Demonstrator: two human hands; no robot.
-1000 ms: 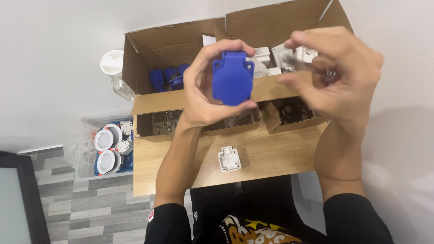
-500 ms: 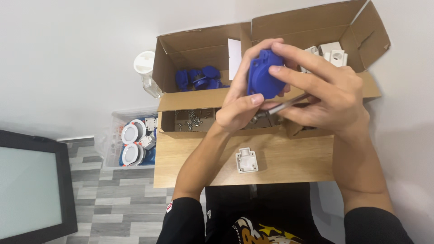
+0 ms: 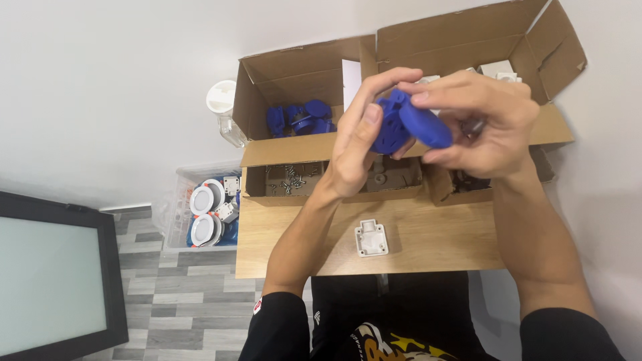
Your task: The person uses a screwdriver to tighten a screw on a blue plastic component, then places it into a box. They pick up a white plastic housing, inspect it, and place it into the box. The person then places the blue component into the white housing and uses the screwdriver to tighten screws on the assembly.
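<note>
You pinch a blue plastic socket part (image 3: 408, 125) between both hands above the table: your left hand (image 3: 358, 144) presses thumb and fingers against its left side, while your right hand (image 3: 485, 124) closes fingers over its rounded top and right edge. Just below the grip a white square base (image 3: 371, 238) lies on the wooden table (image 3: 441, 241), and directly behind it a shallow cardboard tray (image 3: 267, 180) holds small screws (image 3: 291, 179). Farther back to the left, an open cardboard box (image 3: 281, 73) contains more blue parts (image 3: 301, 117).
</note>
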